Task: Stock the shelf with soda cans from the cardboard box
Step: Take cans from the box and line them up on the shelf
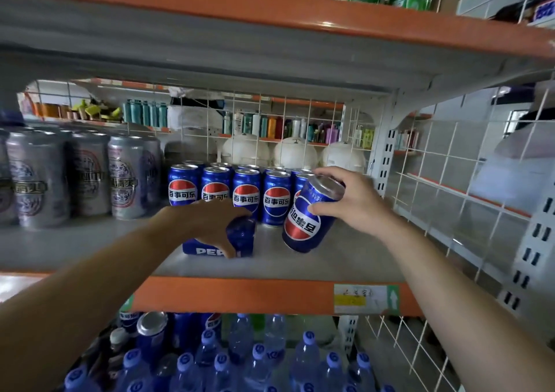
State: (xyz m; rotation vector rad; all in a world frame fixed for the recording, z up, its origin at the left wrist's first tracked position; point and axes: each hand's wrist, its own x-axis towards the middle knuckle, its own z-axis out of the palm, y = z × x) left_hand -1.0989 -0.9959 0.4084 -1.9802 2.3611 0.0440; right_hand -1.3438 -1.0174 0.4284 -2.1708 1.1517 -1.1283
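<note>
Head view: the left hand [210, 220] clasps a blue can [241, 231] from above, near the front edge of the shelf [300, 267]. The right hand [353, 201] grips a tilted can [306, 220] just right of it, before a row of cans [231, 192]. Silver cans [60, 178] stand at the left.

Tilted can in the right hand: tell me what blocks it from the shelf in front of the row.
Nothing visible. The tilted can in the right hand is over bare shelf; the left hand's second can sits clear to its left.
</note>
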